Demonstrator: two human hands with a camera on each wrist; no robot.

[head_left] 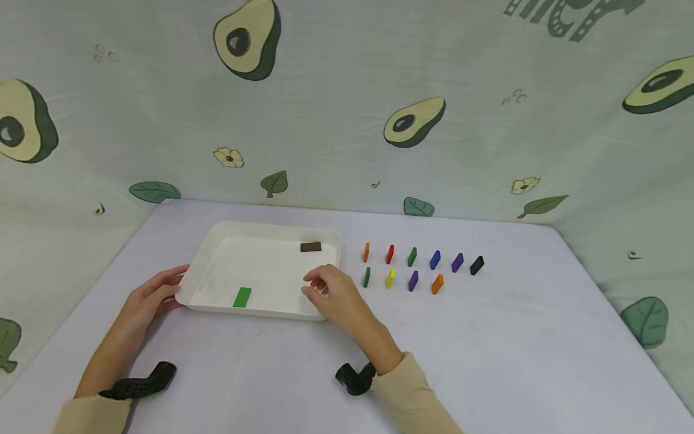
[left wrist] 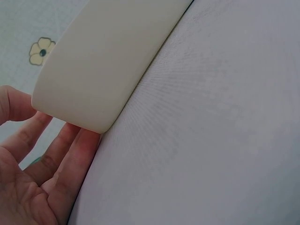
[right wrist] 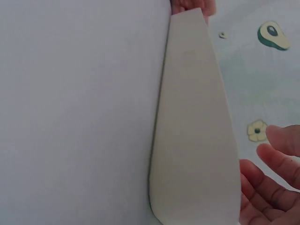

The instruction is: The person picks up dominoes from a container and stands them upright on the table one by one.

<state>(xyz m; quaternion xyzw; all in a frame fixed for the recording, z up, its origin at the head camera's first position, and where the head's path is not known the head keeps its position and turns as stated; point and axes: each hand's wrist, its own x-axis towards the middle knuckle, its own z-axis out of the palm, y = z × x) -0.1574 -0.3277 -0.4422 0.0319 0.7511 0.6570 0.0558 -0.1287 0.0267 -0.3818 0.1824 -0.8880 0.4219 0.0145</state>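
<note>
A shallow white tray [head_left: 271, 271] lies on the table, with a brown block [head_left: 311, 247] near its far right corner and a green block [head_left: 242, 297] by its near wall. At the tray's left end, my left hand [head_left: 154, 292] touches the outside. Its fingers [left wrist: 86, 150] rest against the end wall, and the thumb is at the rim in the left wrist view. My right hand [head_left: 341, 298] hovers over the right end of the tray, fingers loosely bent, thumb and index finger apart, nothing between them. The right wrist view has its fingers [right wrist: 267, 187] beyond the side wall.
Right of the tray stand two rows of small coloured blocks, among them a red block [head_left: 390, 254], a yellow block [head_left: 390, 278], a blue block [head_left: 435, 260] and a black block [head_left: 477, 265]. A patterned cloth [head_left: 336, 72] hangs behind the white table [head_left: 515, 349].
</note>
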